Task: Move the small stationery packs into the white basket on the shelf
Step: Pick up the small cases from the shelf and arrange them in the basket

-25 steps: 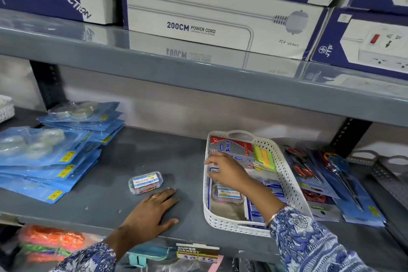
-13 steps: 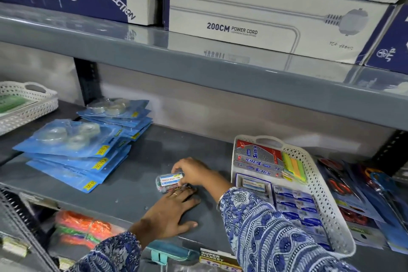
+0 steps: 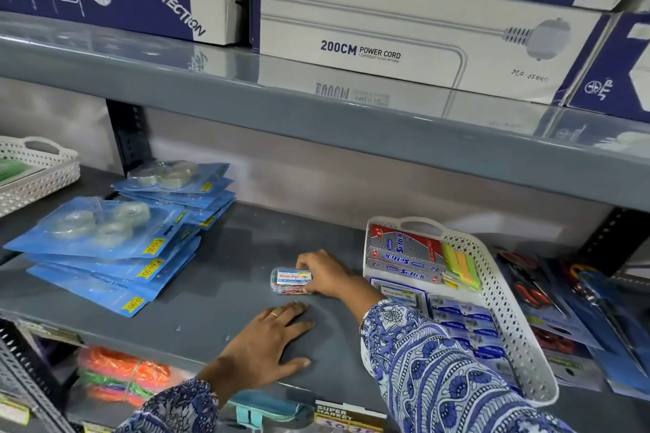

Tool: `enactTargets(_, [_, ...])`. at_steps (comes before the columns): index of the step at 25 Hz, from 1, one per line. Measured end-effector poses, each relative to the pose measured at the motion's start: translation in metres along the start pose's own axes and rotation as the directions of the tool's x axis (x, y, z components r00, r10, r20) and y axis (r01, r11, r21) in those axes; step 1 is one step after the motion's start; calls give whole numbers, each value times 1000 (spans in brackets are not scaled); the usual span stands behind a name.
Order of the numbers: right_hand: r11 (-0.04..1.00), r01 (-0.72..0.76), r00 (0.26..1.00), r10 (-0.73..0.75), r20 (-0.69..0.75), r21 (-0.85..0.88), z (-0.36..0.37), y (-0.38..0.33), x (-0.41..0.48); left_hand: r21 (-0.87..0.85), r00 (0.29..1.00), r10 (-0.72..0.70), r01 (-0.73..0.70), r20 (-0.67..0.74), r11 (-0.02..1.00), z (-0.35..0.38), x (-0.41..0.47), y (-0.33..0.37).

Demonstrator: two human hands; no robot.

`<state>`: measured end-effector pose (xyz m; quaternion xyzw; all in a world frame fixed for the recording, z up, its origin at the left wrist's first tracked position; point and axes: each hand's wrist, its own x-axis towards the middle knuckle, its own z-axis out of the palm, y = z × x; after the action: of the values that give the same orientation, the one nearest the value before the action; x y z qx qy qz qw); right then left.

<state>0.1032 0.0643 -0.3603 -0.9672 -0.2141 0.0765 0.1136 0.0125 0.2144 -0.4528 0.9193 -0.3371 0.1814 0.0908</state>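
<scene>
Overhead, along the top of the frame, large power-cord boxes [image 3: 358, 32] fill the upper shelf. Below them runs the grey shelf [image 3: 225, 278] you are working on. At left of the frame, blue blister packs of clear tape [image 3: 105, 239] lie in overlapping stacks. At lower right sits the white basket [image 3: 506, 306], a perforated tray already carrying Softek boxes [image 3: 404, 257], sticky flags [image 3: 460, 267] and several small blue stationery packs [image 3: 464, 323]. Just right of the basket, carded scissors [image 3: 534, 292] lie flat on the shelf.

Your left hand [image 3: 267, 341] rests palm down near the shelf's front edge, fingers spread, gripping nothing. Your right hand [image 3: 327, 274] reaches across from the patterned sleeve [image 3: 432, 373], its fingers curled around the right end of a small clear pack of coloured clips [image 3: 290, 280]. That pack sits at centre frame, on the bare shelf, left of the basket and apart from it; whether it is lifted clear of the shelf you cannot tell.
</scene>
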Motion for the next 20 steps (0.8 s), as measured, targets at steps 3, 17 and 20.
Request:
enactTargets(3, [991, -24, 995, 36, -93, 128, -15, 6, -14, -34, 1000, -10, 10, 5, 999, 4, 0, -2])
enactTargets(17, [946, -236, 971, 222, 87, 222, -39, 94, -184, -83, 1000, -7, 7, -7, 997, 12, 0, -9])
enactTargets(20, [961, -205, 978, 194, 72, 184, -29, 92, -178, -77, 1000, -12, 12, 2, 997, 13, 0, -9])
